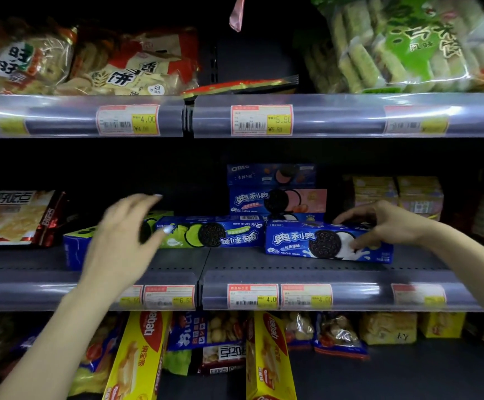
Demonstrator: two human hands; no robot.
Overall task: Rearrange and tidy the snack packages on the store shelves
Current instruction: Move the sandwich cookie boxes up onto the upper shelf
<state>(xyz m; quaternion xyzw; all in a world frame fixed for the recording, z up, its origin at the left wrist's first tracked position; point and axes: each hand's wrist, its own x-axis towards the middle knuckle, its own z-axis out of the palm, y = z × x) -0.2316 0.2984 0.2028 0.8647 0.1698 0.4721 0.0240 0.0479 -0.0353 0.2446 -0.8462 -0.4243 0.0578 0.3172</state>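
On the middle shelf lie several blue Oreo boxes. My right hand grips the right end of a blue classic Oreo box, thumb on its front, fingers over its top. A green-flavour Oreo box lies upside down to its left. Another blue box sits further left, partly hidden by my left hand, which hovers blurred in front of both with fingers spread, holding nothing. Behind stand a pink-flavour Oreo box and a further blue Oreo box stacked on it.
A red-edged cracker bag lies at the left of the middle shelf, yellow packs at the right. Rice-cracker bags and a green bag fill the top shelf. Yellow boxes and snack bags crowd the bottom shelf.
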